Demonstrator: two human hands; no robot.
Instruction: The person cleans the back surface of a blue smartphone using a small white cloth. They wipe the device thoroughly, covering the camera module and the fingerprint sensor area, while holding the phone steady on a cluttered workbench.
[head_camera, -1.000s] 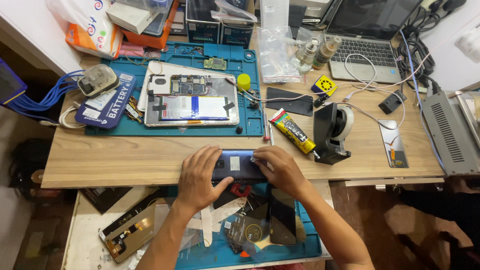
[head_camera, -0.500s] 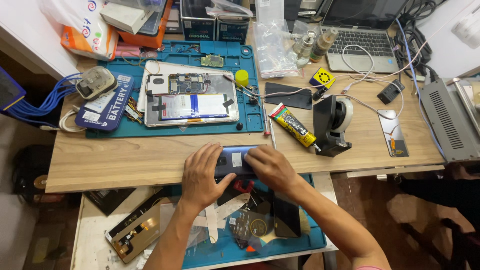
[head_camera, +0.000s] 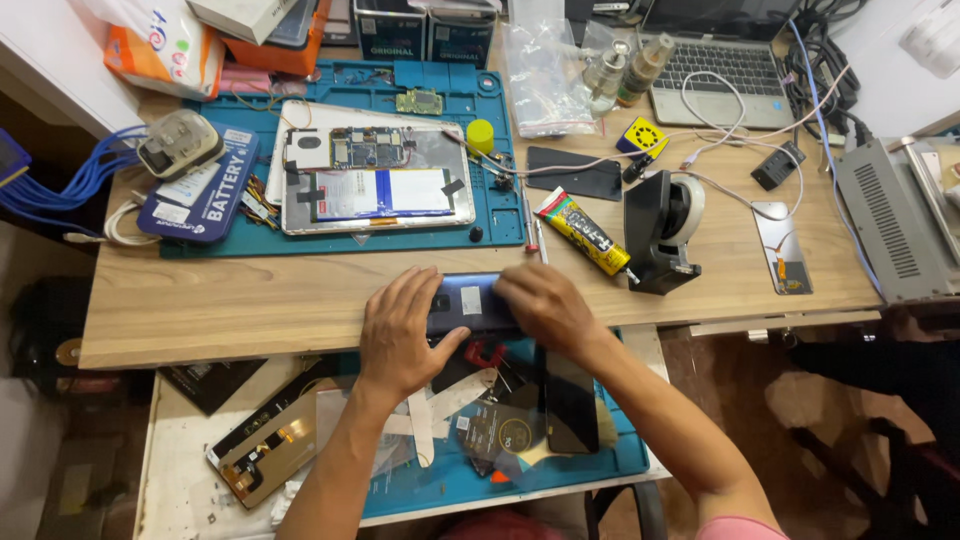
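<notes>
Both hands are laid on a dark blue phone (head_camera: 472, 302) at the near edge of the wooden desk (head_camera: 250, 310). The left hand (head_camera: 402, 335) is spread wide over the phone's left end, thumb hooked under the near edge, fingers reaching over the far edge. The right hand (head_camera: 540, 305) is curled over the right end, fingers pressed down so that this end is hidden. The phone's long axis is set left to right, parallel to the desk edge, and only its middle is left uncovered between the hands. Neither hand is nearer; one end is held by each.

Just beyond the right hand, a yellow glue tube (head_camera: 583, 231) is lying at an angle, with a black tape dispenser (head_camera: 662, 230) beside it. Farther back, an opened tablet (head_camera: 375, 180) is resting on a blue work mat (head_camera: 500, 215).

Against the frame half a second ago, the same grip on both ends is kept and the phone has not been shifted along the edge.
</notes>
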